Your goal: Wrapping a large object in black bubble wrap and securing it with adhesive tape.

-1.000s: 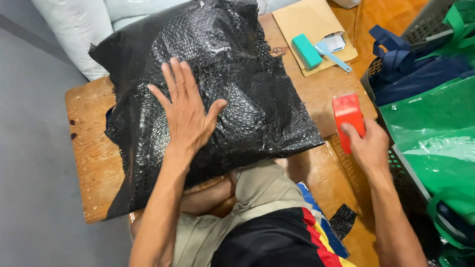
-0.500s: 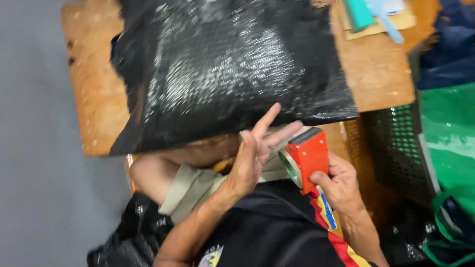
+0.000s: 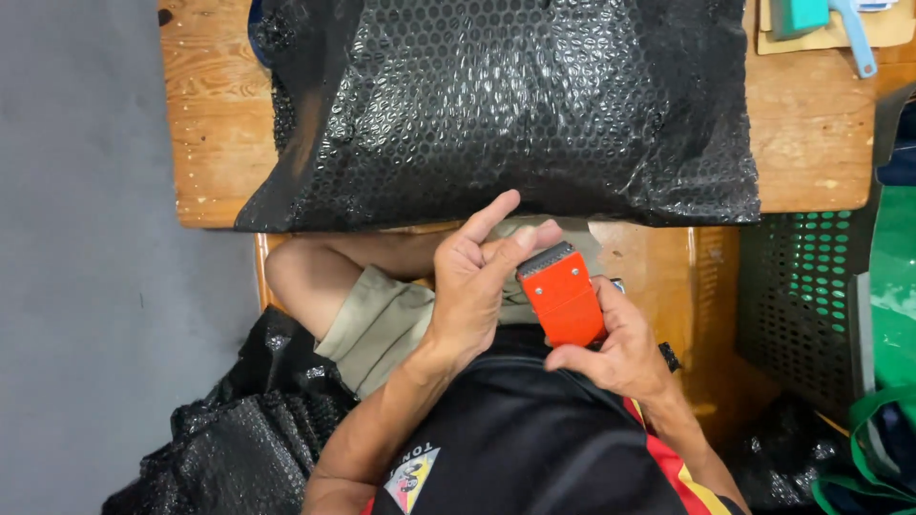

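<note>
A: What is the right hand (image 3: 625, 348) doing?

B: Its fingers (image 3: 572, 358) are clamped around the orange tape dispenser (image 3: 563, 298), gripping the lower end of the body, with the thumb lying along the side. The toothed cutting edge points away from the fingers, up toward the worktop (image 3: 811, 143).

A: And the left hand (image 3: 477, 286)?

B: It sits just beside the dispenser, on the side opposite the right thumb. Its fingers (image 3: 496, 215) are apart and loosely curled, the index finger stretched out toward the edge of the black bubble-wrap parcel (image 3: 496, 105). The fingertips nearest the dispenser touch its upper corner by the teeth. I cannot tell whether they pinch any tape there.

A: Where is the parcel?

B: Just beyond the left fingertips, lying across the wooden worktop and covering most of it. Its near edge overhangs the worktop edge above the person's knee (image 3: 296, 272).

A: Anything else around?

B: Well beyond the right fingers, at the far corner of the worktop, lie a brown envelope (image 3: 892, 29), a teal block (image 3: 797, 14) and a light blue handle (image 3: 856, 43). Out past the right wrist stands a dark perforated crate (image 3: 801, 315) with green bags (image 3: 892, 286) beside it. Behind the left forearm, down on the grey floor (image 3: 86, 257), lies a heap of more black bubble wrap (image 3: 239, 448).
</note>
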